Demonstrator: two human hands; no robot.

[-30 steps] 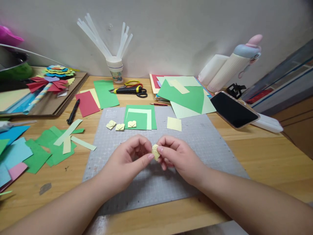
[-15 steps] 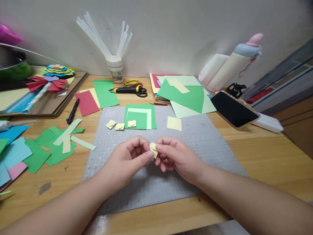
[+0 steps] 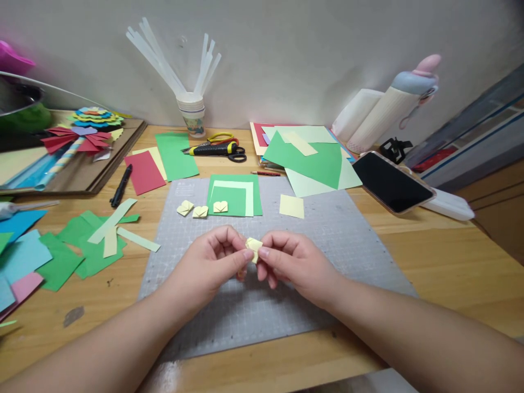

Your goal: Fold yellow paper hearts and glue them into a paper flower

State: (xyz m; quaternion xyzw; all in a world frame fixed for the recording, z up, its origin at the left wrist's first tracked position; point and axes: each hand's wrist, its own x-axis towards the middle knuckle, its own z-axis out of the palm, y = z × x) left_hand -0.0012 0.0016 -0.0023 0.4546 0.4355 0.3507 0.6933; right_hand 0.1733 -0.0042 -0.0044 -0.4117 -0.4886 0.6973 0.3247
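Over the grey mat [image 3: 327,256], left hand [image 3: 210,265] and right hand [image 3: 297,265] hold a small yellow folded paper [image 3: 254,245] in a pinching grip, now turned flatter and nudged toward 12 o'clock, apparently mid-fold.

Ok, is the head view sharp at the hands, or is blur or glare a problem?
Head view: folded yellow paper between left hand and right hand is sharp and evenly lit, soft shadow on the cutting mat; head view edges bow from the wide lens, pink object top left smeared; phone shows no glare.
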